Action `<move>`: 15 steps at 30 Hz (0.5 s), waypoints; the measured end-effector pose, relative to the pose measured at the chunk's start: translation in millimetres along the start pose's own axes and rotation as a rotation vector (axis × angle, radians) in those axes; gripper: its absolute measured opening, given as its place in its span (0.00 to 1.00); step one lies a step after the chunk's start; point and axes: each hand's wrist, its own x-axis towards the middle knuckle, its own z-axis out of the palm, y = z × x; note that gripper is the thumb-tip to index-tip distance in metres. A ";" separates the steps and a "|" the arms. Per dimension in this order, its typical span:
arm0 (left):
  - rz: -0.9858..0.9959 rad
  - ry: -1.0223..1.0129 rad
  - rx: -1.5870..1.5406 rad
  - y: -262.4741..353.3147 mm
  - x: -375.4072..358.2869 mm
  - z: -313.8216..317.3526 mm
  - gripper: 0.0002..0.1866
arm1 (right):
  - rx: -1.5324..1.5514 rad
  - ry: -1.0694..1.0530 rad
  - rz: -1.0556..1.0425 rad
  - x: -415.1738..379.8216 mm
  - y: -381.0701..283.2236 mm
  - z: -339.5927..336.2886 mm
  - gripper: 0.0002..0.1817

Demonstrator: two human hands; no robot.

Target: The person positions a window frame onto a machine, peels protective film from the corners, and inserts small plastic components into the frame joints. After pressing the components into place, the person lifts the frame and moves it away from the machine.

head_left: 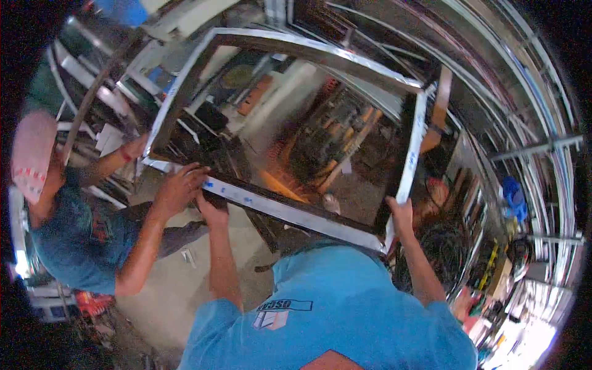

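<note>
A large four-sided window frame (277,211), dark inside with white blue-printed film along its outer edges, is held up tilted in front of me. My left hand (213,209) is closed on its near side, left of the middle, with the fingers partly hidden behind it. Near the lower right corner, my right hand (401,217) grips the right side, thumb up along the film. A co-worker's hand (180,188) rests on the near side just left of my left hand. The co-worker's other hand (137,148) is at the frame's left corner.
A co-worker in a dark shirt (80,240) and pale cap (35,151) stands close on my left. Long metal profiles (524,80) are racked along the right. Through the frame, yellow-orange equipment (345,145) appears on the floor. Black coiled cable (441,256) lies right of me.
</note>
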 end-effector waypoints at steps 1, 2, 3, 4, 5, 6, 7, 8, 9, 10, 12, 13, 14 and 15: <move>-0.015 0.100 0.067 -18.3 -30.2 26.1 0.28 | 0.025 0.042 -0.053 0.5 7.7 4.2 0.36; -0.118 0.065 0.057 -42.7 -64.6 42.5 0.29 | 0.003 0.016 0.001 -17.2 -21.0 1.0 0.36; -0.214 0.030 0.045 -66.5 -97.1 60.1 0.30 | 0.023 0.007 -0.023 -11.8 -9.8 4.5 0.37; -0.344 0.085 0.130 -84.0 -132.0 92.4 0.35 | 0.042 -0.005 -0.047 -7.0 2.2 7.3 0.38; -0.475 0.146 0.220 -101.3 -164.0 118.5 0.39 | 0.048 -0.003 -0.038 -6.1 1.0 6.0 0.39; -0.639 0.107 0.232 -125.0 -183.8 113.2 0.43 | 0.053 0.000 -0.029 -9.9 -4.4 9.7 0.39; -0.801 0.073 0.244 -139.4 -198.9 103.6 0.48 | 0.054 -0.038 0.028 -25.1 -36.5 6.4 0.42; -0.817 0.049 0.253 -138.8 -206.8 102.8 0.48 | 0.056 -0.074 0.079 -35.2 -67.3 3.3 0.45; -0.825 0.022 0.259 -137.6 -213.5 104.6 0.49 | 0.013 -0.100 0.074 -32.4 -61.8 6.2 0.44; -0.827 -0.003 0.259 -134.4 -218.9 108.0 0.49 | 0.062 -0.065 -0.013 -34.8 -62.1 15.6 0.44; -0.796 -0.067 0.247 -134.6 -219.1 115.6 0.51 | 0.077 -0.119 0.035 -39.6 -74.8 20.5 0.47; -0.769 -0.098 0.237 -138.4 -218.7 117.3 0.51 | 0.064 -0.134 0.049 -34.4 -67.9 26.3 0.48; -0.725 -0.111 0.245 -139.3 -217.5 116.0 0.51 | 0.051 -0.150 0.059 -28.9 -56.1 36.3 0.49; -0.680 -0.121 0.256 -136.7 -217.1 112.1 0.51 | 0.039 -0.169 0.071 -26.5 -49.6 43.9 0.49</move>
